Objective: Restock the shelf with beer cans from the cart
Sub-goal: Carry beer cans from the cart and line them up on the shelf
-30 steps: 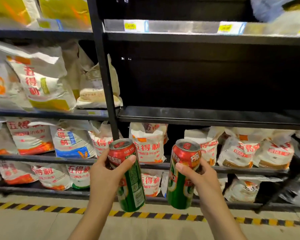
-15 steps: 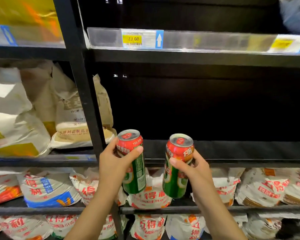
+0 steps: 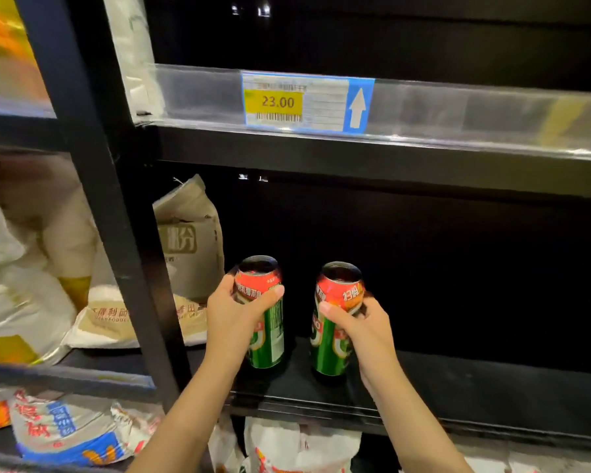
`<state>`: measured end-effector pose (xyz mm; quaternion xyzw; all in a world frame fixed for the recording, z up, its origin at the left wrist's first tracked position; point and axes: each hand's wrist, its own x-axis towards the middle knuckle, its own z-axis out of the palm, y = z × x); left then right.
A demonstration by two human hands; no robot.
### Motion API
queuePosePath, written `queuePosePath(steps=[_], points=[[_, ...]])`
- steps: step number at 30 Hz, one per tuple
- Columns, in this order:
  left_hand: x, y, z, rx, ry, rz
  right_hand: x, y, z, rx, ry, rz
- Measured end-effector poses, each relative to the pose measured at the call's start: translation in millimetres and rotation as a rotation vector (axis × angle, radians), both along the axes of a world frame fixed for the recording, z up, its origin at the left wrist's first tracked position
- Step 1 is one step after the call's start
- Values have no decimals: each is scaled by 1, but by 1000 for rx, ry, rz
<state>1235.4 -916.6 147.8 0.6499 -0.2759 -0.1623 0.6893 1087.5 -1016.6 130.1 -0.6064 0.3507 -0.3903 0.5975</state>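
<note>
Two beer cans are held upright, one gripped near its top by the left hand (image 3: 234, 317), the other likewise by the right hand (image 3: 362, 327). The left can (image 3: 265, 331) and right can (image 3: 331, 336) are at the front of the dark shelf (image 3: 458, 387), their bases seemingly at its surface; contact cannot be confirmed. If released early or tilted, either can could be tipped over, and the neighbouring can or the black upright (image 3: 123, 268) could be knocked.
</note>
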Motion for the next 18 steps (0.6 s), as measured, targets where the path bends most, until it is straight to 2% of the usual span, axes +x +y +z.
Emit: queuePosePath(steps=[10,18], points=[[22,-30,-24,87,-46,-26,43,-19,-33,3,15,-50],[27,-26,-41,22,-105,-79,56,-21,-49,-32,-11,-74]])
